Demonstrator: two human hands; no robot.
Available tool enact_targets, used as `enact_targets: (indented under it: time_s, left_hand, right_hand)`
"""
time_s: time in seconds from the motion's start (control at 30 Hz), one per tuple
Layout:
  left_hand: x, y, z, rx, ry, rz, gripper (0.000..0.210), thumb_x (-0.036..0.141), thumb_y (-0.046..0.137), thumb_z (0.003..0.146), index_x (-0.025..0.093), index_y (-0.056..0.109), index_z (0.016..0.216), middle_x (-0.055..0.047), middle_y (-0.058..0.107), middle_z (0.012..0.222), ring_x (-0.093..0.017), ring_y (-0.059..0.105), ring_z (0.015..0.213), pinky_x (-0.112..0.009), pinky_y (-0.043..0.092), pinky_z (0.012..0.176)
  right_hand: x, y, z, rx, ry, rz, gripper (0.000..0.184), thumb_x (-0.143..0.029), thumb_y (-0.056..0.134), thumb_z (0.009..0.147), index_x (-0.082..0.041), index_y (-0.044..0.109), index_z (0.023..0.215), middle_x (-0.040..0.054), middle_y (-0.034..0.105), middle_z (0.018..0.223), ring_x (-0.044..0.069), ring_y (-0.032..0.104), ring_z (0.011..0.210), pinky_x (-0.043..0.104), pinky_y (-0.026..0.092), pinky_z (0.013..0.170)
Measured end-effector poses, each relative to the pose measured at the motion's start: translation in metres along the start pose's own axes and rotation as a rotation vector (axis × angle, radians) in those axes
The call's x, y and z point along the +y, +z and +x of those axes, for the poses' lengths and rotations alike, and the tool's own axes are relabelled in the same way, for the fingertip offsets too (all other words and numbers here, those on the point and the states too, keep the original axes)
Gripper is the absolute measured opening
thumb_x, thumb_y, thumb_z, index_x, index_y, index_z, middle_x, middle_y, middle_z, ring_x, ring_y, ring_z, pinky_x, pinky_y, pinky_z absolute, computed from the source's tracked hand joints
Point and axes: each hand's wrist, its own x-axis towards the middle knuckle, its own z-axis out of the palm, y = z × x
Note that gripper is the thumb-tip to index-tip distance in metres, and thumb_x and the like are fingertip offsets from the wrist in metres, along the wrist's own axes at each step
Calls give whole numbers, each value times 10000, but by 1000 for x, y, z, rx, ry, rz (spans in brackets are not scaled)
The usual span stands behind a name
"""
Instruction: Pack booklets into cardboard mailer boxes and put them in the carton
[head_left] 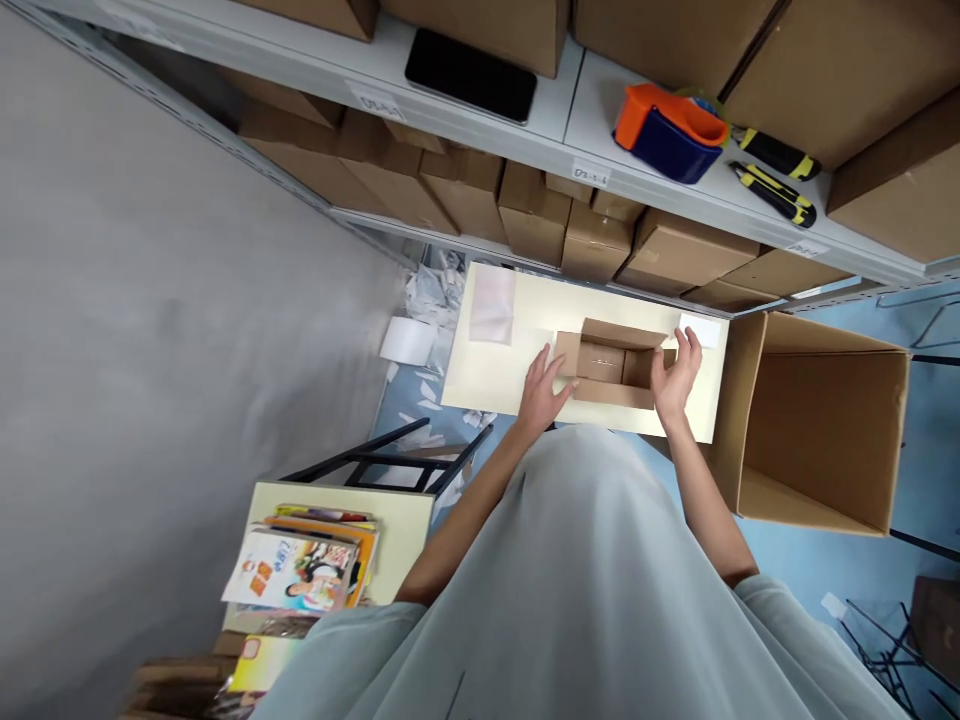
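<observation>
Hands around seemingly empty carton

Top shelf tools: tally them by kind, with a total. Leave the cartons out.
Tape dispenser, orange and blue: 1
Utility knives, black and yellow: 2
Black phone or tablet: 1
Total: 4
</observation>
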Motion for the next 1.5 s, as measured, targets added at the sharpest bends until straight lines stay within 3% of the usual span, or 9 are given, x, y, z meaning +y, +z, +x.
enact_targets:
  time_s: [0.17, 0.37, 0.57, 0.67, 0.77, 0.9, 1.1, 1.33, 1.5]
  left_hand:
    - [-46, -69, 25, 209, -86, -24, 583, 528, 690, 1051, 212, 631, 1537, -199, 530, 1707, -370, 456, 1633, -550, 361, 1371]
    - [-117, -131, 60, 277, -234, -32, 534, 476, 690, 1039, 182, 649, 1484, -211, 675, 1514, -362, 672, 1393, -535, 519, 1236]
    - [-169, -134, 103, 203, -408, -142, 452, 287, 719, 969, 182, 692, 1407, -194, 723, 1461, -337, 742, 1274, -489, 606, 1110]
    - [-184, -122, 125, 180, -501, -208, 431, 234, 722, 929, 187, 710, 1358, -182, 738, 1431, -328, 752, 1256, -479, 612, 1100]
    - [-196, -113, 142, 191, -549, -261, 418, 215, 740, 889, 193, 722, 1306, -169, 746, 1386, -318, 732, 1292, -471, 583, 1151]
    - [-206, -109, 151, 185, -569, -301, 394, 215, 711, 891, 178, 710, 1283, -172, 755, 1351, -300, 729, 1296, -467, 572, 1171]
    - [-203, -111, 149, 142, -566, -384, 397, 290, 715, 900, 165, 696, 1276, -167, 798, 1257, -268, 767, 1225, -473, 574, 1164]
    - [-178, -106, 154, 162, -503, -434, 363, 318, 715, 861, 193, 740, 1201, -138, 818, 1198, -279, 758, 1244, -512, 539, 1215]
    - [-151, -116, 151, 230, -516, -369, 389, 350, 711, 878, 173, 753, 1222, -165, 793, 1253, -289, 742, 1272, -496, 540, 1219]
  right_hand:
    - [-95, 37, 4, -184, -157, 170, 384, -429, 514, 1119, -264, 664, 1432, 170, 619, 1545, 335, 570, 1501, 628, 469, 1267]
    - [-156, 137, -8, -593, -116, 297, 352, -348, 540, 1091, -228, 710, 1375, 159, 734, 1418, 313, 711, 1305, 506, 563, 1181]
    - [-159, 238, -4, -828, 202, 220, 366, -247, 577, 1026, -213, 722, 1360, 127, 795, 1349, 283, 767, 1188, 433, 575, 1128]
    - [-154, 276, 1, -854, 433, 241, 370, -231, 628, 942, -201, 743, 1293, 114, 822, 1235, 284, 763, 1176, 437, 548, 1159]
    - [-149, 301, 2, -841, 532, 278, 365, -285, 635, 908, -199, 748, 1244, 99, 820, 1157, 266, 756, 1129, 432, 559, 1136]
    - [-147, 315, -3, -831, 574, 330, 324, -397, 646, 918, -197, 743, 1153, 57, 796, 1010, 237, 725, 1039, 380, 586, 1036]
    - [-152, 313, -7, -838, 623, 355, 275, -469, 739, 880, -203, 693, 935, -20, 703, 778, 191, 670, 843, 315, 587, 863]
    - [-169, 305, -1, -789, 631, 296, 96, -263, 751, 823, -243, 675, 877, 0, 744, 847, 210, 733, 905, 349, 595, 969]
    - [-182, 270, 8, -786, 569, 273, 36, -260, 712, 872, -241, 699, 901, 31, 791, 976, 232, 759, 1013, 349, 585, 1009]
